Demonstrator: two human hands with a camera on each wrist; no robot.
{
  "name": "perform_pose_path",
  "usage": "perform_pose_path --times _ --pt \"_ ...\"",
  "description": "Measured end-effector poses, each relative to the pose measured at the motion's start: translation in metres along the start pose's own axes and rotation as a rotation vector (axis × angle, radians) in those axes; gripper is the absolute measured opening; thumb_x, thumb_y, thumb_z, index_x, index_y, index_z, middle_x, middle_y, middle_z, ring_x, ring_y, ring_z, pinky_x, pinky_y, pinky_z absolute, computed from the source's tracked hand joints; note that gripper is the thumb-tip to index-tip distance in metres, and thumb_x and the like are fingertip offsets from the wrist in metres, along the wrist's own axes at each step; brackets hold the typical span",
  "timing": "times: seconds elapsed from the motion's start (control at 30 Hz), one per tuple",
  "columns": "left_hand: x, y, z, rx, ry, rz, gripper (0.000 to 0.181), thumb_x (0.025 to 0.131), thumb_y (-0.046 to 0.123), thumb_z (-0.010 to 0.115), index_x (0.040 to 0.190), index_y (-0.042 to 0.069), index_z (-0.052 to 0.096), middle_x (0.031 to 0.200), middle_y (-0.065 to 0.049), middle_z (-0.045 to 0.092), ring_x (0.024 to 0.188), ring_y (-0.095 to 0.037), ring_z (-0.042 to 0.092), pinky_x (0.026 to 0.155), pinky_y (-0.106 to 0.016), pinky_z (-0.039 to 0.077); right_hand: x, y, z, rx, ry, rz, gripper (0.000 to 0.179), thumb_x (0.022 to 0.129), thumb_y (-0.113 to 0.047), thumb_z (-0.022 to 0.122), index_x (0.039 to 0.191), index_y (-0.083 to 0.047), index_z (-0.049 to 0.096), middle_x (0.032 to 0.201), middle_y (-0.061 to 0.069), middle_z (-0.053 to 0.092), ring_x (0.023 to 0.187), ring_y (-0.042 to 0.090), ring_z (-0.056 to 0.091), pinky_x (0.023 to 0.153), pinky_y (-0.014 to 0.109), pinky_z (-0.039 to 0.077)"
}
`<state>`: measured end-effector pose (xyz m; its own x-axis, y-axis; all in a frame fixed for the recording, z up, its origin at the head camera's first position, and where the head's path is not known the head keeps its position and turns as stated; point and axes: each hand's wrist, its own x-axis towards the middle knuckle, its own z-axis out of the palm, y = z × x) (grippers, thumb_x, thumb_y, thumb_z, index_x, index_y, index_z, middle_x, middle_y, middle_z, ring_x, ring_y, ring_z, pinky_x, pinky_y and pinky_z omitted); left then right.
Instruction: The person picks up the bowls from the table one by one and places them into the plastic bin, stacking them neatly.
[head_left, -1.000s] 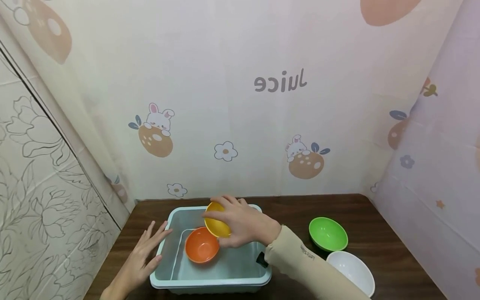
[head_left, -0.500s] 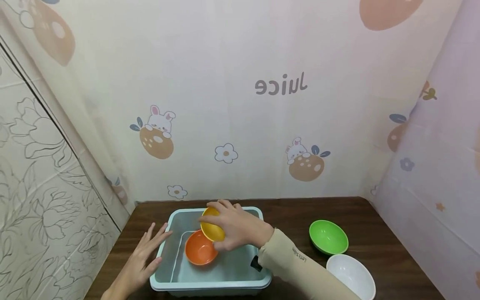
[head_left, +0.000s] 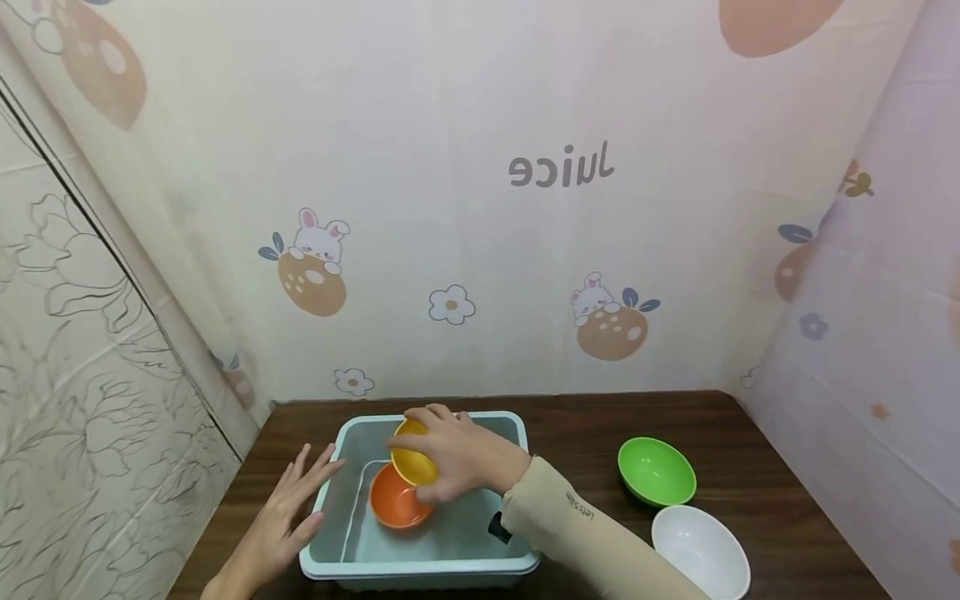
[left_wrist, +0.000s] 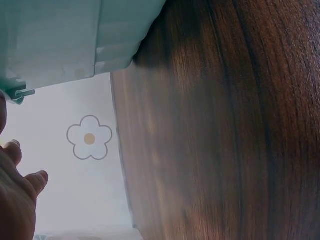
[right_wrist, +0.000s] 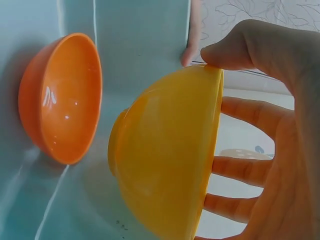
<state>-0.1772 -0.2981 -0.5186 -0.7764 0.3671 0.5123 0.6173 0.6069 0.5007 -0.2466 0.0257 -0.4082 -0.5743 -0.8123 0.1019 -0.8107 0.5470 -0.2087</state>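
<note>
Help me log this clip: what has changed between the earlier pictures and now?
The right-hand grip carried the tilted yellow bowl leftward and slightly down in the head view; nothing was newly grasped or released. The orange bowl, tub, green bowl and white bowl stayed put.

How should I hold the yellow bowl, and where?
The yellow bowl is probably best held by its rim, coming from the open side. It is tipped, with that side facing the palm of the right hand and its foot facing away, so thumb and fingers meet the thin edge first.
</note>
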Motion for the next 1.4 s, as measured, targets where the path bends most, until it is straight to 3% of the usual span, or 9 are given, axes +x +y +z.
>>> perform_pose_path --times 0.17,0.5,0.7,0.97,1.17,1.4 --pt "0.001 0.0 -0.001 0.012 -0.004 -0.005 0.06 0.095 0.011 0.06 0.154 0.016 0.049 0.163 -0.015 0.041 0.161 -0.025 0.006 0.127 -0.047 0.001 0.005 -0.002 0.005 0.003 -0.013 -0.009 0.063 0.084 -0.051 0.062 0.146 -0.044 0.053 0.158 0.005 0.041 0.138 0.028 0.041 0.096 0.054 0.051" --pt "-0.001 -0.003 0.0 -0.006 -0.009 -0.018 0.061 0.095 0.01 0.06 0.154 0.015 0.049 0.165 -0.014 0.039 0.161 -0.022 0.004 0.124 -0.069 0.001 0.015 -0.005 0.019 -0.027 -0.066 -0.043 0.062 0.086 -0.048 0.065 0.147 -0.043 0.054 0.157 0.006 0.044 0.137 0.028 0.041 0.097 0.055 0.052" --pt "-0.001 -0.002 0.0 -0.015 -0.023 -0.034 0.06 0.097 0.01 0.058 0.155 0.015 0.047 0.166 -0.011 0.036 0.16 -0.031 0.005 0.121 -0.075 0.002 0.019 -0.008 0.021 -0.065 -0.092 -0.053 0.063 0.087 -0.049 0.065 0.148 -0.042 0.053 0.156 0.005 0.044 0.134 0.025 0.043 0.096 0.053 0.053" --pt "0.0 -0.002 -0.001 -0.017 -0.025 -0.027 0.06 0.096 0.01 0.059 0.155 0.014 0.047 0.166 -0.013 0.036 0.16 -0.027 0.004 0.122 -0.072 0.003 0.024 -0.011 0.022 -0.1 -0.112 -0.073 0.063 0.086 -0.052 0.068 0.147 -0.04 0.054 0.156 0.007 0.045 0.136 0.028 0.044 0.096 0.052 0.055" --pt "-0.002 -0.001 0.0 -0.026 -0.035 -0.033 0.06 0.097 0.01 0.058 0.155 0.014 0.046 0.166 -0.013 0.036 0.16 -0.024 0.001 0.117 -0.08 0.004 0.031 -0.011 0.029 -0.087 -0.162 -0.076 0.066 0.086 -0.051 0.069 0.148 -0.041 0.053 0.155 0.006 0.045 0.134 0.027 0.045 0.096 0.052 0.055" --pt "0.0 -0.003 0.0 -0.02 -0.024 -0.029 0.06 0.097 0.011 0.058 0.156 0.014 0.046 0.166 -0.012 0.036 0.159 -0.038 0.007 0.118 -0.078 0.005 0.038 -0.012 0.034 -0.094 -0.206 -0.063 0.067 0.085 -0.052 0.07 0.149 -0.04 0.053 0.155 0.005 0.044 0.128 0.023 0.047 0.097 0.051 0.056"
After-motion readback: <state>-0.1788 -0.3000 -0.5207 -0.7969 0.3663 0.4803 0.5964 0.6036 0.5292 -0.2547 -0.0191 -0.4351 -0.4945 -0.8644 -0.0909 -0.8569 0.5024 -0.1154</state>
